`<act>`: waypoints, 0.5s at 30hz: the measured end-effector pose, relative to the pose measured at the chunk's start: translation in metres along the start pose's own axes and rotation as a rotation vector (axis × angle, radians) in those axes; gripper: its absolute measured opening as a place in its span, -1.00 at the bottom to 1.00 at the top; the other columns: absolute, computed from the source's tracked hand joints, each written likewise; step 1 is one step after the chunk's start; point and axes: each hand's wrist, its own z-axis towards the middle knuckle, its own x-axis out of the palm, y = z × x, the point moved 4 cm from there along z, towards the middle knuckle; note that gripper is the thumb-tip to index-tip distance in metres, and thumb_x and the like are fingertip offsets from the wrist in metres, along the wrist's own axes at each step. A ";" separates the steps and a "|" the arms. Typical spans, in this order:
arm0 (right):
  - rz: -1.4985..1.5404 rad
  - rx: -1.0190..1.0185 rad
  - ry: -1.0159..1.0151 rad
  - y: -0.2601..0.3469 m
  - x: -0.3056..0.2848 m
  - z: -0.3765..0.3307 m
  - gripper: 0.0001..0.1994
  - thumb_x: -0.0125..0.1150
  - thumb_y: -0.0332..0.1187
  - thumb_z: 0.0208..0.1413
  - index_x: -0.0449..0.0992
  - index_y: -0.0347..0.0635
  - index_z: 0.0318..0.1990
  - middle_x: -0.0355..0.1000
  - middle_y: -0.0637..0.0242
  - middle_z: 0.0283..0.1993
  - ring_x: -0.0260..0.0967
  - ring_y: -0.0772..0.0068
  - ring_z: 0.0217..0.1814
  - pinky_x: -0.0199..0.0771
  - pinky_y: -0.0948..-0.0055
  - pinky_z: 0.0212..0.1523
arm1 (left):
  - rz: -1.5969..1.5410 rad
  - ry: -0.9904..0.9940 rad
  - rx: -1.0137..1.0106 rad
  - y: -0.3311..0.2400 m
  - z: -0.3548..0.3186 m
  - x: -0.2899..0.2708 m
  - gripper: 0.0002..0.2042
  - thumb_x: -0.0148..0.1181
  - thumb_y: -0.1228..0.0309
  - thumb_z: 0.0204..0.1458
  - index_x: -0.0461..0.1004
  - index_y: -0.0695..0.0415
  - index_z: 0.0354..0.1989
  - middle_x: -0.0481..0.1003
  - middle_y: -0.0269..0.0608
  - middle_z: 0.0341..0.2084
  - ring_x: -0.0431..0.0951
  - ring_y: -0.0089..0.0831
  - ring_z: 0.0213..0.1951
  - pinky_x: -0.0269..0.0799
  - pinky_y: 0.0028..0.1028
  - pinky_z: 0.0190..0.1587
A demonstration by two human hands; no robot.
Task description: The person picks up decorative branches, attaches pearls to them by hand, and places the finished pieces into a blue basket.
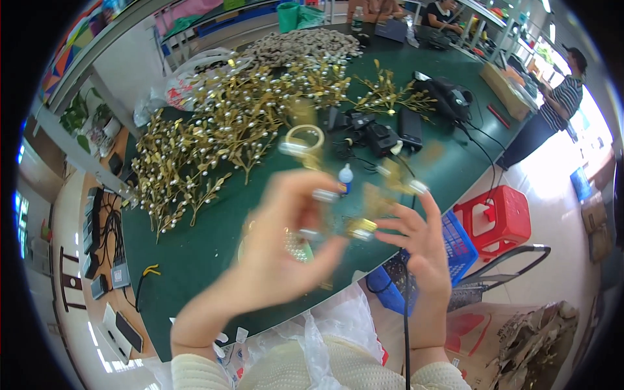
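On the left of the green tabletop (161, 292) lies a broad pile of gold branches (214, 130), thin stems set with leaves and pearly beads. They look light and springy, likely to snag on one another; a bare stem end at the pile's near edge would be the kindest place to take hold.

Next comes the left hand (283, 224), blurred, its fingers curled and its thumb standing apart from the forefinger; whether it has hold of anything, I cannot tell. Small white beads (297, 247) show just behind it. They are probably hard and slippery, best pinched singly between fingertips. Beyond the hand sit a tape roll (307, 128) and, a little to the right, a small bottle (346, 175), which should squeeze softly if gripped around its body.

Between the two hands is a gold sprig (376, 200), much blurred, near the right fingertips. It should weigh almost nothing; its stem probably bends and keeps a bend, while its leaves look thin enough to crease or pull loose. A light pinch on the stem, clear of the leaves, would suit it.

Farthest right of these, the right hand (421, 244) is partly open, fingers spread, tips at the sprig; blur hides whether they actually grip it.
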 end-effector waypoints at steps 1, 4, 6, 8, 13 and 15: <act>0.088 0.005 -0.030 0.001 0.004 -0.002 0.06 0.34 0.05 -0.21 -0.25 -0.20 0.30 0.20 0.01 0.14 0.28 0.17 0.08 0.34 0.25 0.02 | -0.085 0.096 0.018 -0.004 0.002 0.030 -0.45 0.27 0.61 -0.28 0.21 0.14 -0.04 0.24 -0.31 -0.22 0.28 -0.65 -0.45 0.28 -0.63 -0.43; 0.239 -0.036 -0.237 -0.003 -0.027 -0.020 0.05 0.38 0.01 -0.22 -0.24 -0.15 0.30 0.28 0.07 0.02 0.32 0.21 0.03 0.40 0.27 -0.03 | -0.034 0.313 0.104 -0.011 0.001 0.107 -0.39 0.23 0.52 -0.19 0.20 0.00 0.13 0.25 -0.10 -0.12 0.42 -0.29 -0.26 0.44 -0.45 -0.32; 0.258 -0.066 -0.355 -0.011 -0.059 -0.041 -0.09 0.32 -0.11 -0.11 -0.18 -0.12 0.29 0.33 0.15 -0.08 0.38 0.22 -0.06 0.49 0.30 -0.11 | -0.072 0.461 0.120 -0.018 -0.002 0.130 -0.33 0.23 0.51 -0.20 0.16 -0.01 0.19 0.15 0.02 0.01 0.40 -0.21 -0.24 0.45 -0.37 -0.27; 0.307 -0.077 -0.510 -0.011 -0.083 -0.064 -0.20 0.24 -0.20 -0.02 -0.14 -0.12 0.28 0.34 0.18 -0.10 0.39 0.22 -0.08 0.53 0.28 -0.15 | -0.063 0.586 0.098 -0.018 -0.006 0.142 -0.31 0.22 0.49 -0.17 0.12 -0.03 0.23 0.05 0.11 0.08 0.38 -0.17 -0.20 0.43 -0.32 -0.20; 0.187 -0.065 -0.815 -0.047 -0.181 -0.124 -0.34 0.14 -0.38 0.05 -0.08 -0.10 0.26 0.39 0.26 -0.21 0.40 0.41 -0.16 0.54 0.35 -0.21 | 0.055 0.470 0.121 0.012 -0.048 0.144 -0.44 0.23 0.44 -0.16 0.28 0.03 0.12 0.18 0.06 0.00 0.41 -0.19 -0.20 0.38 -0.34 -0.14; -0.064 0.100 -1.153 -0.084 -0.234 -0.159 -0.40 0.15 -0.42 0.04 0.01 -0.08 0.21 0.39 0.33 -0.24 0.38 0.53 -0.22 0.50 0.46 -0.27 | 0.108 0.356 -0.047 0.039 -0.075 0.141 -0.52 0.19 0.48 -0.17 0.34 0.08 0.03 0.29 0.06 -0.09 0.39 -0.09 -0.16 0.34 -0.29 -0.09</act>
